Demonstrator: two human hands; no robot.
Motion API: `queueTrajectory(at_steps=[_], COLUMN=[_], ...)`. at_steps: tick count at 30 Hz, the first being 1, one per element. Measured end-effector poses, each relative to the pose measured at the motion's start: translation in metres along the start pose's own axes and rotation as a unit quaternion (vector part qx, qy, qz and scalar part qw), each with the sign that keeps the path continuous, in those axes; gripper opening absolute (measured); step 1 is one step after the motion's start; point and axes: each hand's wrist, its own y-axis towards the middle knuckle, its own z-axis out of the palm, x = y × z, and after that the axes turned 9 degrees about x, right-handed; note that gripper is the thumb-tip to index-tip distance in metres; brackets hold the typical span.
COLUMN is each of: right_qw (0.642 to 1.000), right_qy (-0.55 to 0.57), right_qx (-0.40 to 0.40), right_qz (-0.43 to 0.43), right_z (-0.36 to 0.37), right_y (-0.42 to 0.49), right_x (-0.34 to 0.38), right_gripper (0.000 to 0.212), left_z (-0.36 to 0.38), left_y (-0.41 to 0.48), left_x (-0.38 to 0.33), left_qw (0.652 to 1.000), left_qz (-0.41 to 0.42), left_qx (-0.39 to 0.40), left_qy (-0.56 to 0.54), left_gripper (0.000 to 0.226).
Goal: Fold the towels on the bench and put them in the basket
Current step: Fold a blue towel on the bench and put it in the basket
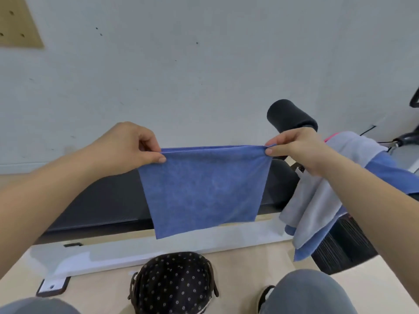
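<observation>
A blue towel hangs doubled over in the air above the black bench. My left hand pinches its top left corner and my right hand pinches its top right corner, so the top edge is stretched flat between them. Below, on the floor near my knees, stands a dark basket with a dotted lining. On the right end of the bench a grey towel lies draped over another blue towel.
A white wall rises right behind the bench. A black foam roller sticks up at the bench's right end. The bench's white frame bar runs along the light wooden floor. My grey-clad knees frame the basket.
</observation>
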Motion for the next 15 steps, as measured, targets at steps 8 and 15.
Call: queueTrajectory(at_steps=[8,15], right_qw=[0.982,0.975], right_qy=[-0.189,-0.215], right_qx=[0.021,0.052], right_qz=[-0.010,0.001], right_z=[0.003,0.026], right_y=[-0.029,-0.035], right_x=[0.000,-0.013], right_gripper=[0.019,0.038], left_z=[0.005,0.016], left_y=[-0.019,-0.027], left_x=[-0.010,0.004], left_qw=[0.998,0.998], left_qz=[0.023,0.005], left_qx=[0.027,0.035], left_qy=[0.053,0.060], left_gripper=[0.020,0.012])
